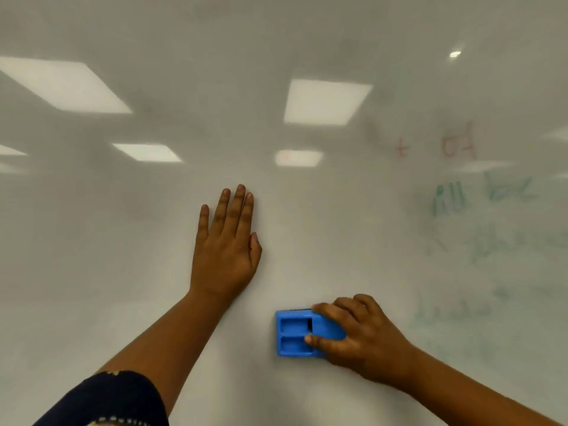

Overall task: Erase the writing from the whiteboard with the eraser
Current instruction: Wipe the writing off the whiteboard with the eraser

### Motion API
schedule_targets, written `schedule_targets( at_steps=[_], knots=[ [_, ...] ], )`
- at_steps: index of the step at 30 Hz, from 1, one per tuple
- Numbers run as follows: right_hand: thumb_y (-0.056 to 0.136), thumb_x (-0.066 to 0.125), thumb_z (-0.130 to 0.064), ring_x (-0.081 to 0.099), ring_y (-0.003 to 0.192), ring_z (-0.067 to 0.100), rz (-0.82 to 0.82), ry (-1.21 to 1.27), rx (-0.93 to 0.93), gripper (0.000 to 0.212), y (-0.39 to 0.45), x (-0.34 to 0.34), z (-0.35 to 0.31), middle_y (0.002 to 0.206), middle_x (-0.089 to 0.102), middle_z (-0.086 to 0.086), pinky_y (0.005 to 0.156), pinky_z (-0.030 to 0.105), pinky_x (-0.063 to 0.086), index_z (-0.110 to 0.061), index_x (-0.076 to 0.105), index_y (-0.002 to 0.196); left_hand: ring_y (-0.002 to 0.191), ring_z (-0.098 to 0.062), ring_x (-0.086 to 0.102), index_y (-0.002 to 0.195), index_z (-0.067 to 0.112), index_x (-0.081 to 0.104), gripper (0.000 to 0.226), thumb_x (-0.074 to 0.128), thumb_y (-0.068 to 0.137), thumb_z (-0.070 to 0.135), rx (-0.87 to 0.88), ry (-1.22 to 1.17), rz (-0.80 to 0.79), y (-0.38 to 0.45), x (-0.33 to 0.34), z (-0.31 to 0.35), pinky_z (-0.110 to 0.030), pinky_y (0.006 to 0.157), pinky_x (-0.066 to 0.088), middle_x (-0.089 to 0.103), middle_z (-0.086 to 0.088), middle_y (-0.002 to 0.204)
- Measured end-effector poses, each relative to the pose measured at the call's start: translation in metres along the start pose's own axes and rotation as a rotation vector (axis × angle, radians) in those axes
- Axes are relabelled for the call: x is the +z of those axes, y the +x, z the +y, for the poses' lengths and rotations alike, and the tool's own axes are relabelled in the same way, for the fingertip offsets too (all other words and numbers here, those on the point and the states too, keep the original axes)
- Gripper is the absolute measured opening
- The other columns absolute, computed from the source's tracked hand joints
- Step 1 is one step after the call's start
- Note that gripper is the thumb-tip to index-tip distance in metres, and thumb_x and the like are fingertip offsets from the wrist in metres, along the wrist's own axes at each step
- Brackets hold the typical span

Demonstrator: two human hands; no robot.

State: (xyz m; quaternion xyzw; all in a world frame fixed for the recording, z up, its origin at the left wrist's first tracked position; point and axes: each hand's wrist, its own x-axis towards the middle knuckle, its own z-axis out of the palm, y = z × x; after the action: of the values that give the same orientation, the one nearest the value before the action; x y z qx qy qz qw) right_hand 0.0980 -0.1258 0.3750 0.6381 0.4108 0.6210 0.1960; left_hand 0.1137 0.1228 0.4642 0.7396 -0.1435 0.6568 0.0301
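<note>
The whiteboard (123,241) fills the whole view. My right hand (359,336) grips a blue plastic eraser (293,333) and presses it flat against the board at the lower middle. My left hand (226,244) lies flat on the board with fingers extended, up and to the left of the eraser, holding nothing. Faint red writing (458,146) sits at the upper right. Smeared green writing (485,195) runs down the right side below it. The board's left and middle look wiped, with only faint haze.
Ceiling light panels reflect as bright patches (325,101) across the upper board. A dark patterned sleeve (104,401) covers my left upper arm at the bottom left. No board edge or tray shows.
</note>
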Motion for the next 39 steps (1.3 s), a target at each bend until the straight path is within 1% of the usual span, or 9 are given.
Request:
schedule_targets(
  at_steps=[6, 9, 12, 14, 17, 23, 32, 36, 39],
  knots=[
    [0.080, 0.060, -0.038, 0.057, 0.089, 0.034, 0.132, -0.133, 0.359, 0.037, 0.045, -0.022, 0.088, 0.113, 0.062, 0.017, 0.073, 0.043, 0.046, -0.027, 0.049, 0.113, 0.140, -0.026, 0.018, 0.143, 0.007, 0.024, 0.058, 0.026, 0.089, 0.027, -0.011, 0.007, -0.001, 0.000, -0.003, 0.003, -0.046, 0.114, 0.011, 0.027, -0.011, 0.151],
    [0.082, 0.069, -0.029, 0.054, 0.090, 0.043, 0.198, -0.202, 0.763, 0.043, 0.071, -0.034, 0.126, 0.116, 0.056, 0.025, 0.071, 0.049, 0.044, -0.019, 0.047, 0.117, 0.139, -0.027, 0.019, 0.143, 0.008, 0.024, 0.058, 0.027, 0.089, 0.027, -0.014, -0.005, -0.006, 0.000, -0.005, 0.003, -0.044, 0.115, 0.008, 0.027, -0.010, 0.150],
    [0.089, 0.058, -0.032, 0.047, 0.095, 0.044, 0.297, -0.253, 1.209, 0.043, 0.100, -0.035, 0.146, 0.120, 0.048, 0.027, 0.076, 0.051, 0.039, -0.012, 0.044, 0.125, 0.139, -0.027, 0.020, 0.143, 0.008, 0.025, 0.058, 0.028, 0.088, 0.027, -0.014, -0.019, -0.002, 0.000, -0.005, 0.003, -0.042, 0.114, 0.006, 0.026, -0.010, 0.150],
    [0.091, 0.054, -0.032, 0.045, 0.096, 0.042, 0.344, -0.258, 1.332, 0.042, 0.128, -0.028, 0.144, 0.121, 0.046, 0.026, 0.076, 0.049, 0.037, -0.011, 0.043, 0.126, 0.139, -0.027, 0.021, 0.143, 0.008, 0.025, 0.058, 0.028, 0.088, 0.027, -0.013, -0.024, 0.006, 0.000, -0.004, 0.002, -0.042, 0.113, 0.007, 0.027, -0.009, 0.150],
    [0.092, 0.052, -0.033, 0.044, 0.098, 0.039, 0.333, -0.226, 1.282, 0.042, 0.177, -0.014, 0.125, 0.126, 0.044, 0.023, 0.078, 0.047, 0.035, -0.014, 0.042, 0.128, 0.139, -0.026, 0.021, 0.143, 0.008, 0.026, 0.058, 0.029, 0.088, 0.027, -0.011, -0.023, 0.016, 0.001, -0.003, 0.001, -0.042, 0.113, 0.009, 0.028, -0.010, 0.150],
    [0.091, 0.054, -0.037, 0.048, 0.096, 0.035, 0.250, -0.164, 0.980, 0.042, 0.250, 0.011, 0.061, 0.128, 0.048, 0.018, 0.078, 0.042, 0.038, -0.021, 0.045, 0.129, 0.138, -0.028, 0.020, 0.142, 0.008, 0.024, 0.058, 0.029, 0.088, 0.030, 0.008, -0.020, 0.004, 0.001, -0.003, -0.001, -0.043, 0.113, 0.008, 0.030, -0.012, 0.149],
    [0.092, 0.051, -0.042, 0.048, 0.101, 0.031, 0.047, -0.149, 0.646, 0.045, 0.218, 0.006, 0.062, 0.129, 0.046, 0.016, 0.082, 0.040, 0.042, -0.024, 0.042, 0.131, 0.140, -0.025, 0.014, 0.143, 0.009, 0.018, 0.060, 0.026, 0.088, 0.032, -0.001, 0.023, -0.026, 0.003, -0.004, -0.001, -0.047, 0.113, 0.013, 0.023, -0.012, 0.151],
    [0.089, 0.057, -0.039, 0.055, 0.084, 0.033, 0.111, -0.290, 0.731, 0.041, 0.172, -0.014, 0.105, 0.116, 0.058, 0.019, 0.067, 0.040, 0.045, -0.018, 0.053, 0.124, 0.139, -0.024, 0.017, 0.143, 0.008, 0.024, 0.060, 0.027, 0.087, 0.029, -0.018, 0.025, -0.020, 0.001, -0.004, 0.000, -0.048, 0.113, 0.014, 0.026, -0.012, 0.151],
    [0.094, 0.045, -0.042, 0.052, 0.094, 0.036, 0.056, -0.341, 0.852, 0.045, 0.136, -0.032, 0.150, 0.124, 0.052, 0.021, 0.072, 0.043, 0.041, -0.018, 0.046, 0.131, 0.139, -0.024, 0.019, 0.143, 0.007, 0.025, 0.059, 0.028, 0.087, 0.028, -0.017, 0.029, -0.001, 0.000, -0.003, 0.000, -0.048, 0.113, 0.013, 0.025, -0.011, 0.151]
  ],
)
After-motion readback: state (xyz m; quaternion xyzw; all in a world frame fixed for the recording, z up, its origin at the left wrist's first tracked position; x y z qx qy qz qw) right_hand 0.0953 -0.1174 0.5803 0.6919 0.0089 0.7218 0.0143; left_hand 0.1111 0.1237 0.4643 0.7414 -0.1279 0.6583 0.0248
